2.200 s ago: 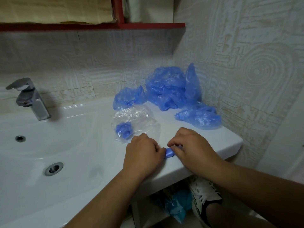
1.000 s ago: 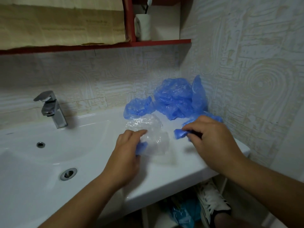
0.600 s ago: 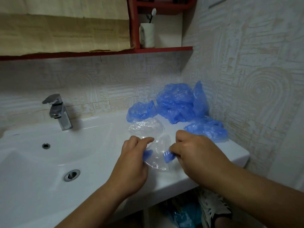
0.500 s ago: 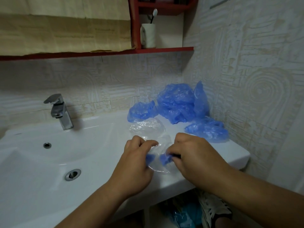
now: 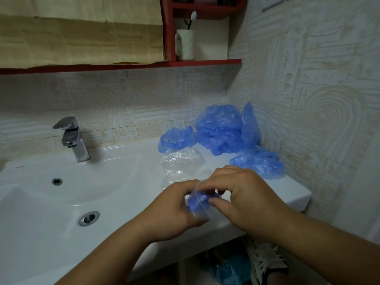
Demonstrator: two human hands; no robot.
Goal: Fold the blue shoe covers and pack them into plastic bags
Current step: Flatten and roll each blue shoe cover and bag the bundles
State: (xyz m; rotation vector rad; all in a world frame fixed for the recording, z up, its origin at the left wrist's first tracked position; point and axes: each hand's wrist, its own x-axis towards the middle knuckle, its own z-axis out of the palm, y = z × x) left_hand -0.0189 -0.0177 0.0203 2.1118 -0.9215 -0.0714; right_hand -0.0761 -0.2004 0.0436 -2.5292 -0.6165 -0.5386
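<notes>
A small clear plastic bag [image 5: 202, 210] with folded blue shoe covers [image 5: 196, 200] inside is held above the white counter. My left hand [image 5: 172, 210] grips the bag from the left. My right hand [image 5: 242, 198] pinches the bag and the blue covers from the right, thumb underneath. Another crumpled clear plastic bag [image 5: 182, 163] lies on the counter just behind my hands. A pile of loose blue shoe covers [image 5: 222, 130] sits in the back right corner, with one more [image 5: 259, 163] in front of it.
The white sink basin [image 5: 51, 202] with drain [image 5: 89, 218] and chrome faucet [image 5: 74, 138] takes up the left. A red shelf [image 5: 185, 63] with a cup and toothbrush hangs above. The tiled wall closes the right side. A sneaker [image 5: 265, 262] shows below the counter.
My right hand brought a folded blue shoe cover from the counter edge over to the clear bag held by my left hand; both hands now hold the bag with the blue covers in it.
</notes>
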